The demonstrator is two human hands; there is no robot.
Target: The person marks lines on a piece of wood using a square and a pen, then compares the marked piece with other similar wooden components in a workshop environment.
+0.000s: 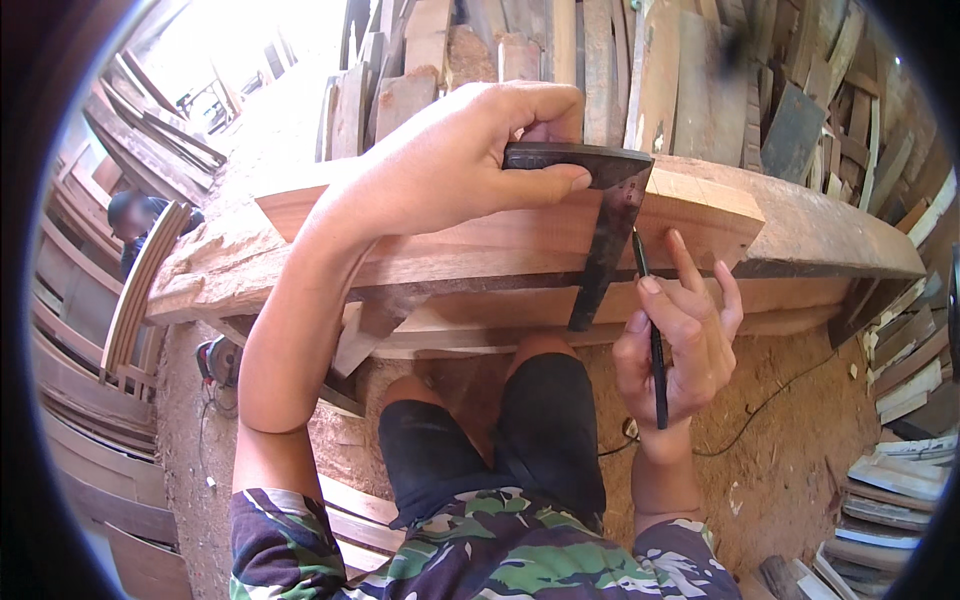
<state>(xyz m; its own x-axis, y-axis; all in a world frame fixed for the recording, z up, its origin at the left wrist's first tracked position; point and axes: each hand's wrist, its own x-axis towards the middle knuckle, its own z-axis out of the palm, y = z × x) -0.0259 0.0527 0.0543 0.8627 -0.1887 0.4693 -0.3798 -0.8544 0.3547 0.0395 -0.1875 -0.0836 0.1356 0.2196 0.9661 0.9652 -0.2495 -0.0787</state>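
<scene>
Marks too small to read dot the square [610,235] near its corner. Its blade crosses the board [480,235] on the bench [840,235], reaching past the board's near edge; the bench runs on beyond the board's right end. The left hand [450,160], wrist bent, clamps its other arm. The right hand [685,345] pinches a pencil [658,370], other fingers loosely spread.

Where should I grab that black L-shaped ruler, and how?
Probably by the ruler's thick top bar, coming from the left, as the left hand does, thumb on the near side. That bar is chunky and easy to pinch, while the thin blade hangs down across the wooden board.
</scene>
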